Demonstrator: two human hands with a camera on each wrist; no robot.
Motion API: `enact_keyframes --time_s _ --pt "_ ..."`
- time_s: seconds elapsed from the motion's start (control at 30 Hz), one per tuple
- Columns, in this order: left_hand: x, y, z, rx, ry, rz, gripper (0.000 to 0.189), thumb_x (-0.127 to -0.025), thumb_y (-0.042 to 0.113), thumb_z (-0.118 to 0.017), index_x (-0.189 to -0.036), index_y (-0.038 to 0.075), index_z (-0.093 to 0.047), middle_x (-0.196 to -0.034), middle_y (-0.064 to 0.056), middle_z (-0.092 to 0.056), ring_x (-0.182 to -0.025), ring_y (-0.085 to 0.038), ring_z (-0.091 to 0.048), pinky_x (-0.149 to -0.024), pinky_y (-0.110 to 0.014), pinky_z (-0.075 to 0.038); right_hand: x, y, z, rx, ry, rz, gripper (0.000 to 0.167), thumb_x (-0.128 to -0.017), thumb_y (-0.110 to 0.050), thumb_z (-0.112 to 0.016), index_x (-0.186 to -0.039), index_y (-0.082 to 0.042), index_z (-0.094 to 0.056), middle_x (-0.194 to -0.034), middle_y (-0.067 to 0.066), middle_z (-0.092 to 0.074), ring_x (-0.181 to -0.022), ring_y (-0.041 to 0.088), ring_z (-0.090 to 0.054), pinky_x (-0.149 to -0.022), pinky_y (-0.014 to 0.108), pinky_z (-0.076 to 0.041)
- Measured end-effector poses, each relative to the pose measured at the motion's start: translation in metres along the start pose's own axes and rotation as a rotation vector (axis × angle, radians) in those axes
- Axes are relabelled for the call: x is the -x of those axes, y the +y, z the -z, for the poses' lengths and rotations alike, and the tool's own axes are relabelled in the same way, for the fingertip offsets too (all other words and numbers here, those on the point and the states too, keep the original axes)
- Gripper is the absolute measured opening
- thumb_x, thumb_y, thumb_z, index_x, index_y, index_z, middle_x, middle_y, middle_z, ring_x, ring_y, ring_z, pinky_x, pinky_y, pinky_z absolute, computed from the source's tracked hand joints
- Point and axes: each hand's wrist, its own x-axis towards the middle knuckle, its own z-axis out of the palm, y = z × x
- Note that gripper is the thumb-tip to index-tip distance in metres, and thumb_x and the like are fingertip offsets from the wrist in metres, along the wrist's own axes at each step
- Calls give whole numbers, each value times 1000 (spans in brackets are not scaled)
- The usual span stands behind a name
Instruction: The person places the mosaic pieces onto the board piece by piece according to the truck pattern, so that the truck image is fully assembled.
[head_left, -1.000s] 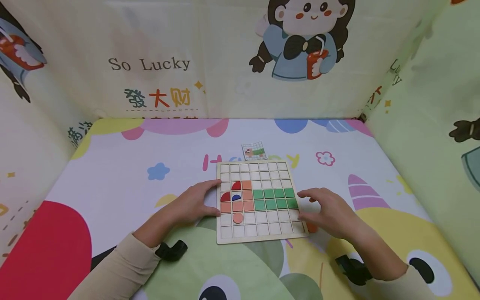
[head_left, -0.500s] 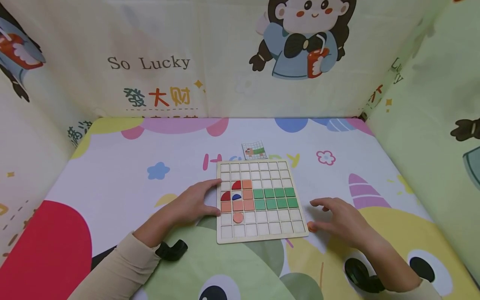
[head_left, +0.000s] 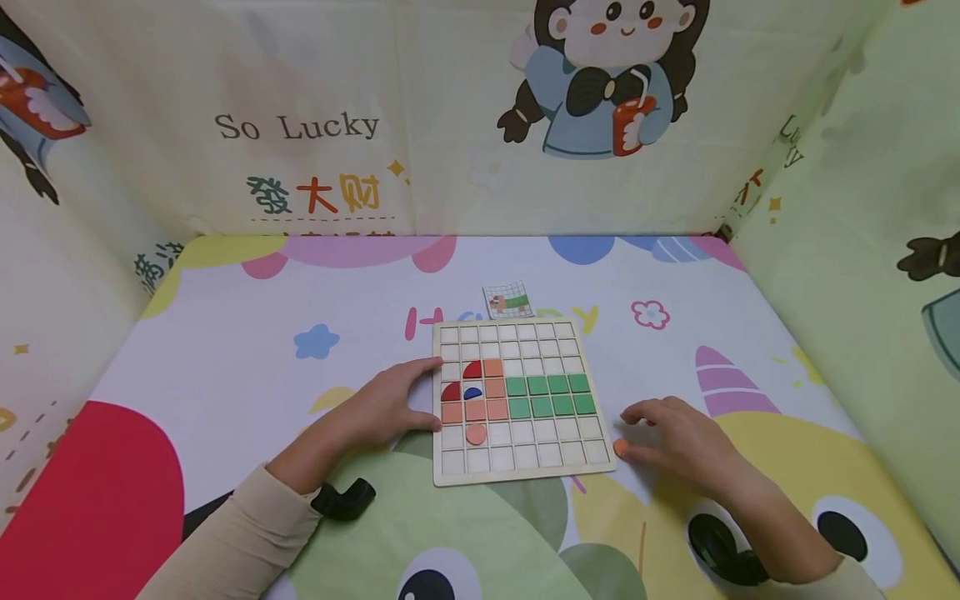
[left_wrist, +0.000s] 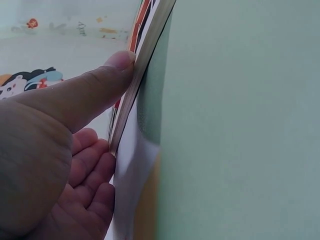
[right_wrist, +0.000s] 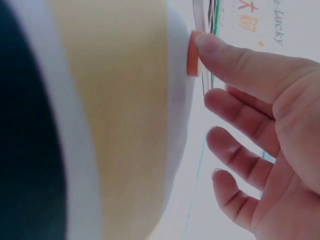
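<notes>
The wooden grid board [head_left: 525, 457] lies flat on the table, with red, salmon, green and blue pieces set in its middle rows. A round salmon piece [head_left: 476, 434] sits lower down on it. My left hand [head_left: 378, 408] rests at the board's left side, thumb and fingertips against the edge. In the left wrist view the thumb [left_wrist: 95, 87] presses the board's side. Right of the board, my right hand [head_left: 678, 442] has its thumb on a small orange piece [right_wrist: 193, 54] on the table; its other fingers are loosely bent, apart from the piece.
A small picture card [head_left: 508, 300] with a grid pattern lies just beyond the board's far edge. The tabletop [head_left: 240, 350] has a printed cartoon cover, and printed cloth walls [head_left: 450, 167] stand at the back and sides.
My right hand has moved off the board's right edge, rightward and slightly nearer, with its thumb now at the orange piece. The left hand and the board have stayed put.
</notes>
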Motion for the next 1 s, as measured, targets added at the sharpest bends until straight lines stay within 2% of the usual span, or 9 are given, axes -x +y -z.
enact_keyframes --time_s 0.47,0.73,1.0 --pt "-2 -2 -1 -2 -3 -5 88 -82 30 -84 -154 9 -38 -153 -11 -42 -140 -34 -36 -113 -52 -31 -9 -5 -1 82 -9 39 15 -80 -22 -85 -93 -15 -79 -85 -10 -71 -83 20 -60 -73 40 -51" --pt "-1 -1 -1 -2 -1 -3 88 -82 30 -85 -154 10 -38 -153 -11 -42 -140 -33 -36 -114 -52 -31 -14 -7 -1 123 12 65 17 -80 -19 -84 -95 -13 -80 -89 -3 -74 -86 25 -64 -75 43 -53" --pt "-1 -1 0 1 -3 1 87 -82 30 -84 -154 9 -38 -153 -11 -42 -139 -33 -37 -113 -51 -32 -17 -6 -1 138 27 65 19 -80 -16 -84 -97 -11 -79 -87 -2 -73 -83 24 -61 -71 41 -52"
